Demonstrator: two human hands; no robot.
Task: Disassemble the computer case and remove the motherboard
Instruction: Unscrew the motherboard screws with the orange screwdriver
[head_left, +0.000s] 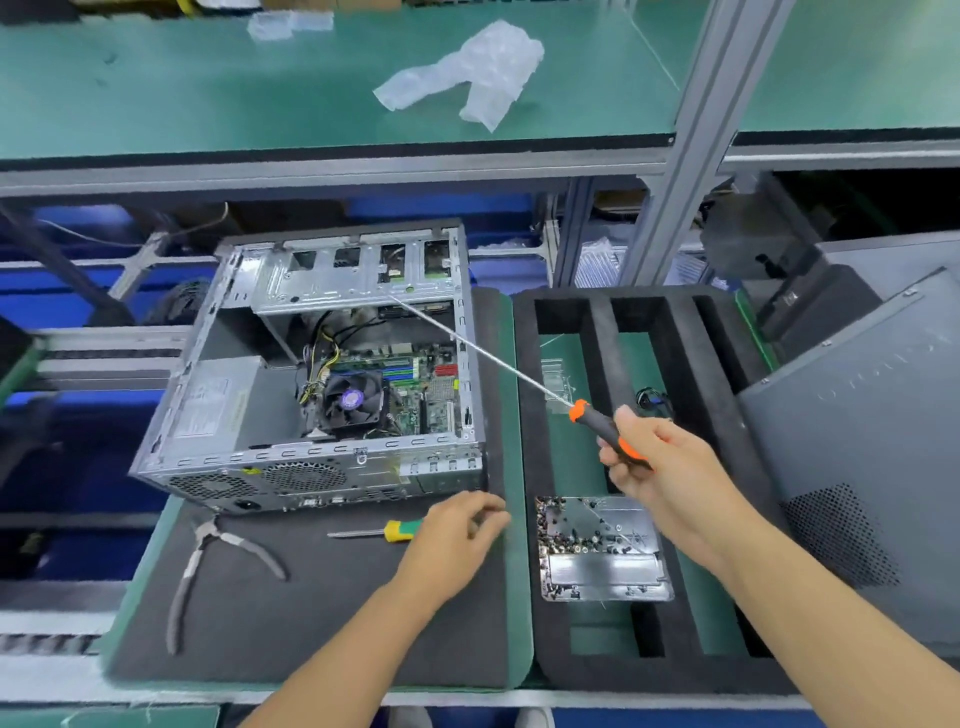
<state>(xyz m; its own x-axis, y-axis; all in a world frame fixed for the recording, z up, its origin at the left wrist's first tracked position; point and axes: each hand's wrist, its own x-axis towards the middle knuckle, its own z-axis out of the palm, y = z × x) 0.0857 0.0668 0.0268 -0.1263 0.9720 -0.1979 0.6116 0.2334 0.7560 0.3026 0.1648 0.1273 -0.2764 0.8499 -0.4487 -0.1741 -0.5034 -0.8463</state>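
Centre-left of frame, on the worktop (311, 623): computer case (311, 374) open, motherboard (415, 384) inside; right hand (660, 462) grips long screwdriver (519, 374), tip at drive cage (358, 280); left hand (457, 535) loosely curled, empty; unscrewing stage, tip needs seating next.

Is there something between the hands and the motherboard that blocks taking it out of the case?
Yes. The motherboard lies deep inside the computer case, with the cooler fan and cables over it. The right hand holds a long screwdriver.
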